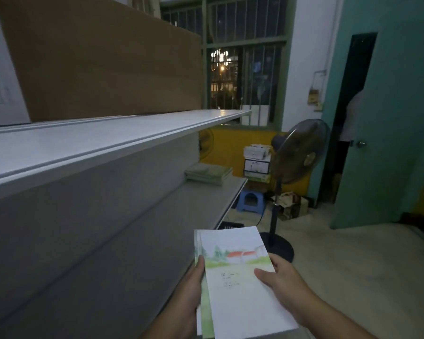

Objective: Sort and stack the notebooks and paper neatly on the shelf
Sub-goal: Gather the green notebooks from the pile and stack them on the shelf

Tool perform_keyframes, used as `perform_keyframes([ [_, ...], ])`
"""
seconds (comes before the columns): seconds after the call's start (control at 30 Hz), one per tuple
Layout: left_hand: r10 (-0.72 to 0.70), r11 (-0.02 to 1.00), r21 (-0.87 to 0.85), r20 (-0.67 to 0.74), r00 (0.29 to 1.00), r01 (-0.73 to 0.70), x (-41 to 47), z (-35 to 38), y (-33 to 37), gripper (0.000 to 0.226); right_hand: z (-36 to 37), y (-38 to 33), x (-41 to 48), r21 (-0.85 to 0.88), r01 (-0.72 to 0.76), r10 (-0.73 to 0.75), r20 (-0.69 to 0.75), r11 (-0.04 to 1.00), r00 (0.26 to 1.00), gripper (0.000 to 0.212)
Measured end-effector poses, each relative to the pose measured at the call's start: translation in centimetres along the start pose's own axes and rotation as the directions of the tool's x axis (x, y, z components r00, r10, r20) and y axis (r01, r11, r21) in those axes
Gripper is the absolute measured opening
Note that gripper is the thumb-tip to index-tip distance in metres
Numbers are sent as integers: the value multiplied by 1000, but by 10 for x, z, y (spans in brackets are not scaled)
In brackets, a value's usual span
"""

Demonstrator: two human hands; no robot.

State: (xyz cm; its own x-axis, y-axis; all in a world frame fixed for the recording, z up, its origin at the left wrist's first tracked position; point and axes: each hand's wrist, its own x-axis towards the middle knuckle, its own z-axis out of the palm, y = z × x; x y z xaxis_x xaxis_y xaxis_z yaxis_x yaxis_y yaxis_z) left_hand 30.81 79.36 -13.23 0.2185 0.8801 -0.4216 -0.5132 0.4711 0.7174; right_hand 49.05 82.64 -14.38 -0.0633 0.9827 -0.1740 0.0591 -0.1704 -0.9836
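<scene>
**Notebooks held in both hands beside the lower shelf**

Head view: From my desk the single feed looked down along a grey shelf unit [96, 192] that ran away on the left. Low in the middle of the frame, both hands held a small bundle of notebooks [240, 289] in the air. It was just off the front edge of the lower shelf board [206, 204] and did not rest on it. The top notebook had a pale cover with a red-roofed house, green grass and some handwriting too small for me to read. At least one more cover, edged in green, stuck out along its left side.

The left hand [189, 297] grasped the bundle's left edge, with the thumb laid on top and the other fingers hidden beneath. The right hand [282, 282] grasped the right edge, with its thumb pressed across the cover and its fingers also out of my sight underneath.

Near the far end of the same board, a stack of green notebooks [208, 173] lay flat, well apart from the bundle. The upper shelf board [108, 138] carried a large cardboard box [103, 64].

Past the end of the shelf I could make out a blue stool [250, 200] on the floor, a standing fan [299, 152] and a pile of cartons [257, 162] just beside the fan's head. Behind them was a barred window [245, 57], dark with a few lights beyond. A green door [389, 118] stood ajar on the right.
</scene>
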Motion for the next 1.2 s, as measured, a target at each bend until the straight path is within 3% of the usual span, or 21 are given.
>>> perform_keyframes([
  [0.17,30,996,-90,29,999,-28,70,33,17,69,-22,-21,80,-36,-35,37,45,999,998,16],
  [0.43,96,965,-233,-111,989,-120,166,79,59,55,-61,-59,204,-93,-62,80,208,994,975,30],
  [0.53,160,944,-277,-93,983,-180,195,81,69,47,-64,-66,245,-144,-23,52,202,989,978,34],
  [0.67,178,960,-191,-141,974,-203,235,73,80,42,-58,-68,293,-140,-19,46,192,990,980,37],
  [0.77,258,957,-61,-263,930,-283,278,60,97,42,-50,-75,339,-155,3,29,203,988,979,39],
  [0.87,377,926,172,-472,797,-336,324,45,130,44,-40,-92,382,-166,45,-5,232,985,973,41],
  [0.93,439,896,318,-536,721,-310,347,42,153,54,-36,-104,408,-237,124,-53,283,964,958,42],
  [1.1,347,936,153,-567,747,-318,397,42,184,31,-31,-128,471,-423,210,-98,270,881,958,34],
  [1.2,334,937,111,-567,753,-332,414,44,201,20,-30,-144,509,-462,263,-106,337,847,935,26],
])
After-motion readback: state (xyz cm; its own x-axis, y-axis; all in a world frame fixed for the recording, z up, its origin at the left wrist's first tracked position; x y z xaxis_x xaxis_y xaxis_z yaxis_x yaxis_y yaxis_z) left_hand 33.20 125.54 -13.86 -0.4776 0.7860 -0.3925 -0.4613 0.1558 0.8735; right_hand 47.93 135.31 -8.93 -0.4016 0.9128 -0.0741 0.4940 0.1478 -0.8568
